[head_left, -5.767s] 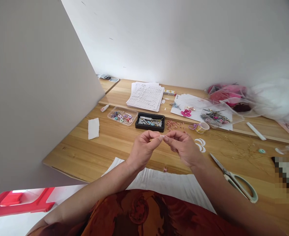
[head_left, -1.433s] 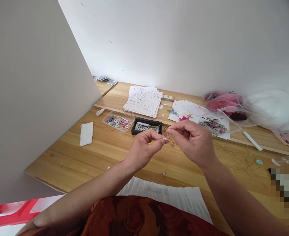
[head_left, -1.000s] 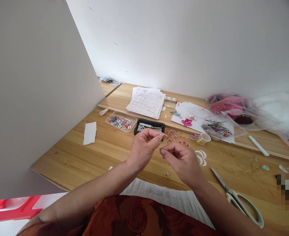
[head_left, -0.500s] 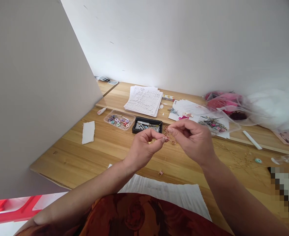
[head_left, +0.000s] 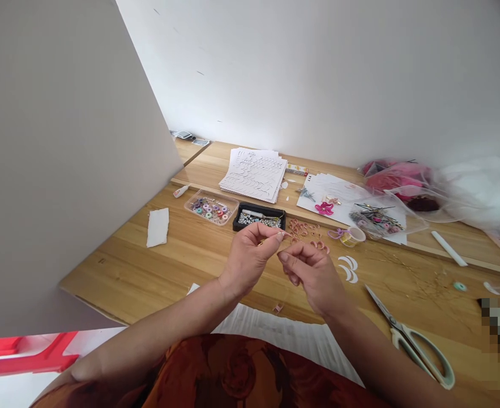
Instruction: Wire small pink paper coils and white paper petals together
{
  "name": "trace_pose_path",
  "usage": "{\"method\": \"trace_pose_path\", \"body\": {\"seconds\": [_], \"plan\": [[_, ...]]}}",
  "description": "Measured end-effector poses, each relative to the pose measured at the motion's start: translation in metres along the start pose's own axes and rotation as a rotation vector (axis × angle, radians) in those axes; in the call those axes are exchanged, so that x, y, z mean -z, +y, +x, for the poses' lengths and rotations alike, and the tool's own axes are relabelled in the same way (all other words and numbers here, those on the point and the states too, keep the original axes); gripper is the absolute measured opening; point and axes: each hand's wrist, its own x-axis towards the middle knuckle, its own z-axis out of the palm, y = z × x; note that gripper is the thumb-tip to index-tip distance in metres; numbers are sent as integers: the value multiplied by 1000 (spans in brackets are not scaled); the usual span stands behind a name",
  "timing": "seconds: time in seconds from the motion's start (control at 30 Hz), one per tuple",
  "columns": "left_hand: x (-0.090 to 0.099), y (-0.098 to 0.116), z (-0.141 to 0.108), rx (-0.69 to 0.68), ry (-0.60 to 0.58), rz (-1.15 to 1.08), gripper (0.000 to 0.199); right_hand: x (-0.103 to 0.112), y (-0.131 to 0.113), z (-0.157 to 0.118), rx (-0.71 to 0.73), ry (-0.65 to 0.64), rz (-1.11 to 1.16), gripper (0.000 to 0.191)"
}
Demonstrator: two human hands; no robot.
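My left hand pinches a small pink piece between thumb and index finger; its tip sticks out to the right. Just below and to the right, my right hand has thumb and index finger pressed together. Whatever may be between them is too fine to make out. Behind both hands lie several pink curved pieces, like loops and crescents. White paper crescents lie to the right of my right hand, with a spool farther back. A small pink clip-like piece is on the table below.
Scissors lie beside my right forearm. A black tray and a clear box of beads stand behind my left hand. Farther back are stacked paper sheets and a pink flower. A white sheet lies before me.
My right hand has moved down and toward me, away from my left fingertips, uncovering the pink pieces, spool, paper crescents and scissors. My left hand keeps its pinch.
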Motion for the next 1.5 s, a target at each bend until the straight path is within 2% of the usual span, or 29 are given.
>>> {"method": "trace_pose_path", "body": {"seconds": [0.07,0.17,0.23,0.3,0.37,0.47,0.57,0.67,0.9,0.97,1.0,1.1,1.23,1.33,1.4,1.5], "plan": [[0,-2,0,3,28,19,17,-3,-3,-10,176,44,-266,20],[1,-5,0,-21,27,88,18,-1,-16,-21,541,132,-698,12],[2,-5,-1,-25,4,121,19,4,-29,-21,766,181,-889,11],[3,-4,-2,-19,-27,130,20,9,-43,-17,889,219,-966,11],[3,-2,-4,-13,-66,129,20,14,-55,-10,905,220,-973,10],[3,2,-7,-4,-117,125,20,18,-65,1,836,203,-886,10],[2,5,-8,24,-142,93,21,20,-63,10,685,190,-752,9],[1,6,-8,52,-137,43,23,22,-52,19,484,151,-560,10],[2,4,-4,15,-83,-24,21,17,-17,25,-85,-48,100,35],[2,4,-3,4,-44,-34,22,11,-9,18,-171,-71,171,37],[1,4,-3,9,-29,-41,22,8,-7,14,-171,-71,165,37],[1,2,-3,25,6,-42,21,-1,-3,-3,-10,-35,-53,27],[1,0,-4,-18,34,38,16,-3,-13,-22,510,97,-657,9],[2,0,-6,-36,6,111,16,3,-31,-23,832,157,-941,12],[2,2,-8,-31,-34,134,17,7,-46,-16,932,179,-996,12],[2,7,-11,-29,-95,156,19,14,-62,-3,941,169,-950,13]]}}
